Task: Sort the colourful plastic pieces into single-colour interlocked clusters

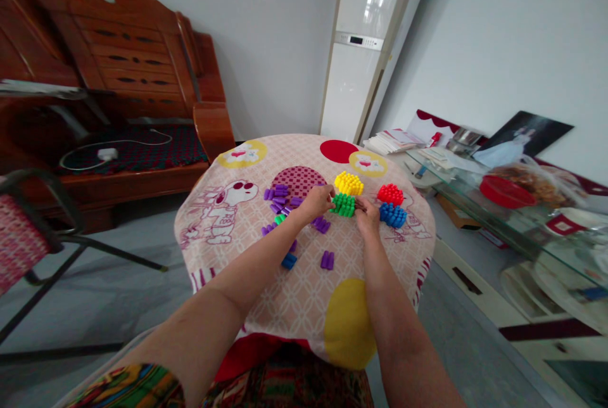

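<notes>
On the round table, a green cluster of small knobby plastic pieces [343, 205] lies between my two hands. My left hand [319, 201] has its fingers curled against the cluster's left side. From the right, my right hand [367, 214] presses its closed fingers to the other side. Touching the green cluster at the back is a yellow cluster [348, 183]. To the right of my right hand are a red cluster [390, 194] and a blue cluster [392, 215]. Loose purple pieces [281, 191] are scattered around my left forearm, which hides some of them.
A patterned cloth covers the table [285, 313]. Nearer me lie a purple pair [327, 260] and a blue piece [289, 261]; a small green piece [279, 219] is at the left. A glass-topped cabinet [479, 218] with household items stands right, a wooden bench [137, 59] back left.
</notes>
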A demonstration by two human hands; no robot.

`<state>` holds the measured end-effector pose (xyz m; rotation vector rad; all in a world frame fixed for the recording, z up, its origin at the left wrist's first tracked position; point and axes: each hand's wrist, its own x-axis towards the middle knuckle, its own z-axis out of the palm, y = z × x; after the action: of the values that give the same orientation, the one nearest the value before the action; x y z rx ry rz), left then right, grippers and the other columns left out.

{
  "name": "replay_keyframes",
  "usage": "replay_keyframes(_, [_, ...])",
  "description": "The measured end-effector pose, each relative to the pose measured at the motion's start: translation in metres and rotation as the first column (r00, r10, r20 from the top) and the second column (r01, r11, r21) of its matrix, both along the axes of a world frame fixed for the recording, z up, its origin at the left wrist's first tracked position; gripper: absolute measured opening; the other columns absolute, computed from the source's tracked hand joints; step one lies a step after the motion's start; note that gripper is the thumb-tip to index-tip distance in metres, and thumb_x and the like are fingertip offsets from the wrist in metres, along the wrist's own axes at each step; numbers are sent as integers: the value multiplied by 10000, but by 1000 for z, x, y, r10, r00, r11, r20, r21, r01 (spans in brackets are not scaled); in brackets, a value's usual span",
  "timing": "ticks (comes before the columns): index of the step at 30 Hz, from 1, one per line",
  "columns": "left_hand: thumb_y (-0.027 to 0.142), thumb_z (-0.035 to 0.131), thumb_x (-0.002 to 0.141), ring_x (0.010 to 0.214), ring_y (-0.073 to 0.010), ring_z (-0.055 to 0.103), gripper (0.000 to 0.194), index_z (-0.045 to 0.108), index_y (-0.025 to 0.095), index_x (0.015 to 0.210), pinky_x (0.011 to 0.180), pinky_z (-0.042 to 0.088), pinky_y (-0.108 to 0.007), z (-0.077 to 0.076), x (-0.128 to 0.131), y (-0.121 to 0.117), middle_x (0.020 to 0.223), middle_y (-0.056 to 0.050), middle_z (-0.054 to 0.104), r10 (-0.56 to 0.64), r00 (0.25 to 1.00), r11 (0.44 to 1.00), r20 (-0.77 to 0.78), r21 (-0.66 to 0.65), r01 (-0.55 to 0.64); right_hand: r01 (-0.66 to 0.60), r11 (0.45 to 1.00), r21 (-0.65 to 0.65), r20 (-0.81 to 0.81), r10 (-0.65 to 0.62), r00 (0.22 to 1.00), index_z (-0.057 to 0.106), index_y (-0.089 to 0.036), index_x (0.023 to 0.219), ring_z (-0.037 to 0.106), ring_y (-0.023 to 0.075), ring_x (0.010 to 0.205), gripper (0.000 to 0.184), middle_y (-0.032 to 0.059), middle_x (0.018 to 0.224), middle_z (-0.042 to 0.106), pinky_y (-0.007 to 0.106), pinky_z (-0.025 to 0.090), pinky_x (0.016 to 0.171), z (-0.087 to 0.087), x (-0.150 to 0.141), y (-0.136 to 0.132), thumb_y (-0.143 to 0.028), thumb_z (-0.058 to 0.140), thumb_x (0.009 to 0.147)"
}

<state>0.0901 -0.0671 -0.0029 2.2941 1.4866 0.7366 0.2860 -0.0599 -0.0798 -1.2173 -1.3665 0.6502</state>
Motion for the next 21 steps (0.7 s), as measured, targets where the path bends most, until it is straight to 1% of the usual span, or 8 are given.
replay_keyframes(3, [76, 624, 745, 789, -146, 676, 252, 691, 102, 986, 716, 499, -217, 14, -30, -7, 860, -56, 742, 16, 999, 1000, 38, -3, -16, 4, 1000, -5, -8, -4, 1000, 731, -175, 1060, 712, 255, 935, 552, 67, 989, 761, 447, 553, 945, 0, 0, 0, -170, 456, 581])
replay_keyframes(6, [132, 604, 746, 758, -147, 662, 199, 722, 115, 905, 679, 480, -212, 29, -72, -20, 825, -37, 741, 39, 999, 999, -36, -19, -39, -15, 1000, 5, -9, 15, 1000, 731, -175, 1048, 714, 244, 905, 552, 55, 963, 764, 427, 567, 911, 0, 0, 0, -173, 445, 575])
replay_keyframes(8, [161, 606, 734, 718, -139, 646, 181, 736, 139, 859, 646, 456, -202, 36, -97, -33, 761, -7, 728, 0, 994, 997, -109, -75, -8, -23, 1000, 1, -3, 23, 1000, 730, -174, 1043, 714, 238, 885, 552, 49, 955, 766, 418, 573, 894, 1, 1, 1, -175, 440, 574])
replay_keyframes(10, [180, 612, 734, 709, -132, 638, 180, 745, 165, 854, 637, 434, -196, 40, -114, -49, 743, 8, 719, -53, 982, 993, -182, -113, 33, -27, 1000, 3, 7, 27, 1000, 731, -178, 1040, 714, 236, 880, 546, 45, 956, 767, 413, 576, 883, 1, 1, 0, -177, 439, 579])
replay_keyframes(12, [196, 644, 726, 741, -137, 642, 214, 749, 190, 912, 660, 432, -199, 39, -122, -67, 782, 10, 719, -125, 960, 984, -250, -156, 88, -27, 999, 19, 13, 27, 1000, 734, -177, 1032, 714, 238, 879, 537, 50, 957, 768, 407, 578, 870, 2, 0, 0, -181, 439, 583])
replay_keyframes(15, [212, 717, 686, 863, -171, 652, 337, 724, 212, 1023, 748, 453, -226, 26, -122, -94, 941, -11, 716, -219, 918, 966, -331, -204, 157, -29, 999, 44, 22, 28, 999, 739, -169, 1025, 712, 238, 877, 533, 60, 955, 768, 398, 580, 854, 2, 0, -1, -185, 436, 587])
replay_keyframes(18, [203, 718, 685, 969, -210, 643, 379, 686, 208, 1063, 813, 469, -264, 10, -118, -111, 1096, -50, 683, -196, 903, 975, -383, -171, 139, -32, 998, 50, 36, 30, 999, 737, -172, 1044, 709, 238, 895, 539, 59, 967, 767, 397, 574, 860, 3, 0, -2, -185, 436, 597])
replay_keyframes(21, [154, 636, 728, 993, -227, 646, 338, 679, 201, 1059, 855, 475, -297, 2, -117, -113, 1109, -69, 688, -157, 905, 986, -395, -110, 123, -34, 998, 47, 30, 32, 999, 734, -157, 1059, 711, 247, 903, 548, 76, 983, 762, 409, 568, 870, 3, 0, -3, -188, 436, 600])
